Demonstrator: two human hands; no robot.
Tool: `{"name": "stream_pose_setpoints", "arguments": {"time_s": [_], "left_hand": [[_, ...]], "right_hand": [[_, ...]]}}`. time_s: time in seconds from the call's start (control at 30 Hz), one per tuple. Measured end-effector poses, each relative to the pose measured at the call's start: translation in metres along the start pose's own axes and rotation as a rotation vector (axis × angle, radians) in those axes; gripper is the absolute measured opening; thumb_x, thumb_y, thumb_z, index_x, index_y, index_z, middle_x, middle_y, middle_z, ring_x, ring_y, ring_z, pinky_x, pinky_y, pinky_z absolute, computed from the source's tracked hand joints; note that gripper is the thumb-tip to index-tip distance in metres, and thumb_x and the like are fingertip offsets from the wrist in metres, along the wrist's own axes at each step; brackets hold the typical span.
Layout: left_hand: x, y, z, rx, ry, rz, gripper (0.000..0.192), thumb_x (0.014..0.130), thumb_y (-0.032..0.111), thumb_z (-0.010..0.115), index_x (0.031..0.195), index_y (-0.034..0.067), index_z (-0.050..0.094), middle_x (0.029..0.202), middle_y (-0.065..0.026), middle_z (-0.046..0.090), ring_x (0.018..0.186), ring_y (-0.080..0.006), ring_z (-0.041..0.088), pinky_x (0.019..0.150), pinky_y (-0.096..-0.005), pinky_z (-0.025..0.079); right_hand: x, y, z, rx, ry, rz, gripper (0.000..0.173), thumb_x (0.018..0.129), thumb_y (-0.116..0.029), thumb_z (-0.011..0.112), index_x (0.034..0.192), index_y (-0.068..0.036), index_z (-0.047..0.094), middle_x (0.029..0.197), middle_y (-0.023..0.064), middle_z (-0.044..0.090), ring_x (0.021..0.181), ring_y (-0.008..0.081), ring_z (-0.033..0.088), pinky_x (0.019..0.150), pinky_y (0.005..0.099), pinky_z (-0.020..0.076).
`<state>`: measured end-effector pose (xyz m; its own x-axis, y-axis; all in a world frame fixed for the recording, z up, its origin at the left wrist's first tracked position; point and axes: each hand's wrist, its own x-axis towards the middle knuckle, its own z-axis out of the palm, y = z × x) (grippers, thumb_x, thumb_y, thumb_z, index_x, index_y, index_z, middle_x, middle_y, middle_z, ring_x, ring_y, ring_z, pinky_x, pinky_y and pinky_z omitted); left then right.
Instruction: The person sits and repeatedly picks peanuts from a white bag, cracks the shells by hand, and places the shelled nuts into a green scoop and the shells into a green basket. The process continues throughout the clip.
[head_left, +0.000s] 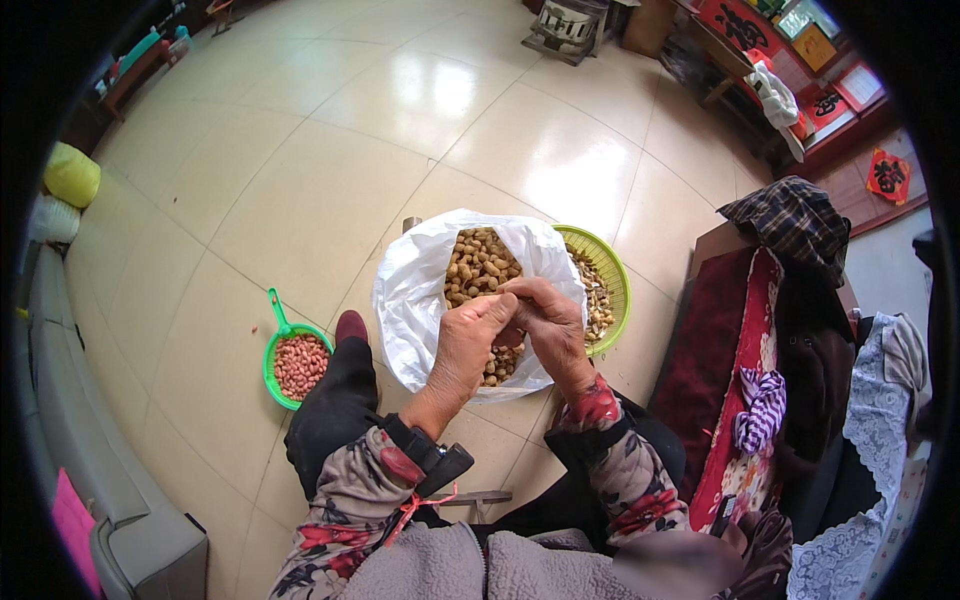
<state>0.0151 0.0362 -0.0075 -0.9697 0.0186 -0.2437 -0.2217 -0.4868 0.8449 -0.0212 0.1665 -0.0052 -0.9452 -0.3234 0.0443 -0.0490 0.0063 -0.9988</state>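
Note:
My left hand (474, 334) and my right hand (553, 322) meet above an open white plastic bag (409, 300). Thumbs and fingers are bent together at the tips; whether a small thing sits between them is hidden. Unshelled peanuts (480, 262) fill the part of the bag that shows, and my hands cover some of them. Behind the bag's right side stands a yellow-green plastic basket (624, 289) holding what look like peanut shells (598, 300). By my left foot, a green plastic scoop with a handle (276, 307) contains reddish shelled peanut kernels (300, 366).
A few loose kernels (254, 328) lie on the tiled floor (300, 202) near the scoop. At left runs a grey sofa (82, 420). To the right, a red cloth (697, 352) and a striped purple cloth (760, 410) lie beside clothing. A metal stove (568, 26) stands far ahead.

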Motion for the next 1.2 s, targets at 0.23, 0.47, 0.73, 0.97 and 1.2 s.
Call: {"name": "stream_pose_setpoints", "arguments": {"time_s": [0.23, 0.47, 0.73, 0.97, 1.2], "left_hand": [[0.004, 0.003, 0.003, -0.169, 0.001, -0.035, 0.038, 0.092, 0.038, 0.058, 0.096, 0.002, 0.067, 0.079, -0.0029, 0.066, 0.068, -0.0087, 0.062, 0.062, -0.0226, 0.052], [0.004, 0.005, 0.000, -0.139, -0.031, -0.118, 0.033, 0.091, 0.035, 0.060, 0.092, 0.002, 0.066, 0.077, -0.0046, 0.065, 0.062, -0.0094, 0.060, 0.054, -0.0208, 0.050], [0.004, 0.002, 0.010, -0.351, -0.096, -0.117, 0.025, 0.093, 0.014, 0.054, 0.111, -0.003, 0.059, 0.089, -0.0084, 0.064, 0.070, -0.0124, 0.063, 0.066, -0.0263, 0.058], [0.009, 0.005, 0.000, -0.428, -0.042, -0.097, 0.026, 0.094, 0.001, 0.046, 0.117, -0.004, 0.055, 0.108, -0.0129, 0.059, 0.095, -0.0183, 0.060, 0.086, -0.0297, 0.054], [0.011, 0.015, -0.014, -0.563, -0.021, -0.020, 0.022, 0.093, -0.002, 0.044, 0.111, -0.006, 0.055, 0.106, -0.0136, 0.060, 0.100, -0.0214, 0.061, 0.088, -0.0284, 0.053]], "right_hand": [[-0.003, -0.006, 0.007, 0.028, 0.033, -0.100, 0.018, 0.093, -0.006, 0.055, 0.109, 0.000, 0.060, 0.097, 0.0041, 0.060, 0.086, 0.0094, 0.057, 0.076, 0.0215, 0.0474], [-0.007, -0.007, 0.008, 0.005, 0.055, -0.045, 0.015, 0.096, -0.010, 0.051, 0.103, 0.000, 0.060, 0.091, 0.0045, 0.060, 0.075, 0.0073, 0.056, 0.067, 0.0200, 0.0469], [0.002, -0.009, 0.006, 0.463, 0.190, 0.153, 0.016, 0.097, -0.017, 0.049, 0.096, -0.003, 0.058, 0.092, 0.0060, 0.063, 0.070, 0.0096, 0.061, 0.059, 0.0185, 0.0510], [0.012, -0.015, -0.035, 0.025, 0.329, -0.211, 0.012, 0.094, -0.012, 0.055, 0.099, -0.003, 0.060, 0.090, 0.0063, 0.065, 0.077, 0.0118, 0.061, 0.071, 0.0238, 0.0493], [0.015, -0.019, -0.073, -1.144, 0.566, -0.484, 0.023, 0.078, 0.001, 0.065, 0.100, -0.004, 0.063, 0.100, 0.0128, 0.064, 0.085, 0.0230, 0.062, 0.074, 0.0327, 0.0508]]}}
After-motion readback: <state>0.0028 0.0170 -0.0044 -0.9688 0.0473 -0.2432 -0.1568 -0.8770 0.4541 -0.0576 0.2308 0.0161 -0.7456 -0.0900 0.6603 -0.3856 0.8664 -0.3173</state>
